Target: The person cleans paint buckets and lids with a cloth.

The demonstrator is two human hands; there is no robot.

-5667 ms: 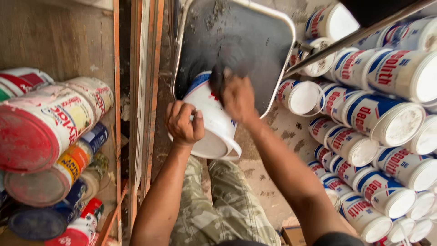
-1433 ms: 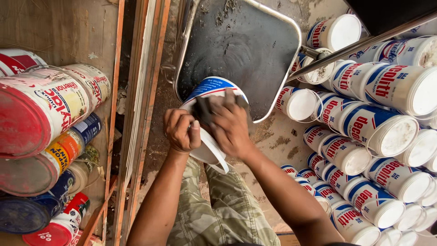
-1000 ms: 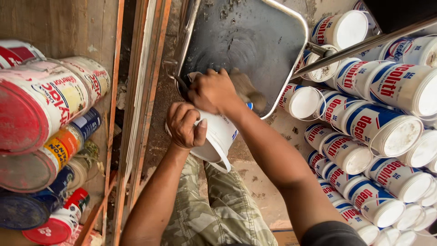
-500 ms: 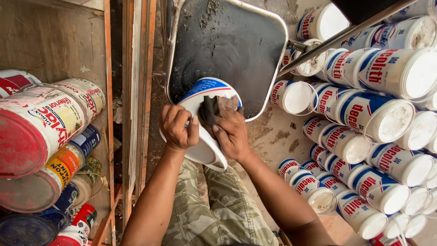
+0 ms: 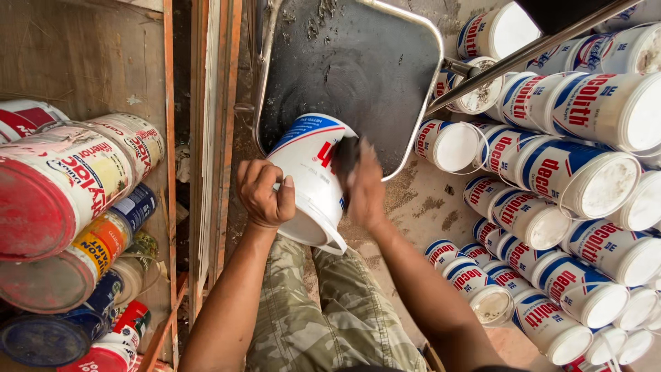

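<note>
Nearest the camera are camouflage trousers [image 5: 330,324], knees apart, both forearms reaching out over them. The left hand [image 5: 261,193] is curled tight around the rim and side of a white plastic bucket [image 5: 310,179] with a blue and red label, holding it tipped on its side with the open mouth pointing back toward the knees. The right hand [image 5: 363,189] is pressed flat against the bucket's outer wall with a dark rag or scrubbing pad [image 5: 344,162] pinned under the fingers, so it's closed on that, not on the bucket itself.

So the bucket sits up in the air between both hands, just over the near edge of a big metal tub [image 5: 413,148] full of dark, murky water [image 5: 351,76].

As for progress, I'd say it's mid-scrub: the wall near the pad looks mostly white, but I can't see the far side or the inside, so no telling how clean it really is.

Past that, to the right, a whole heap of matching white buckets [image 5: 551,179] lies on its sides on the dirty floor, some with grime inside. On the left, a wooden shelf [image 5: 169,172] holds old paint tins [image 5: 62,200].
</note>
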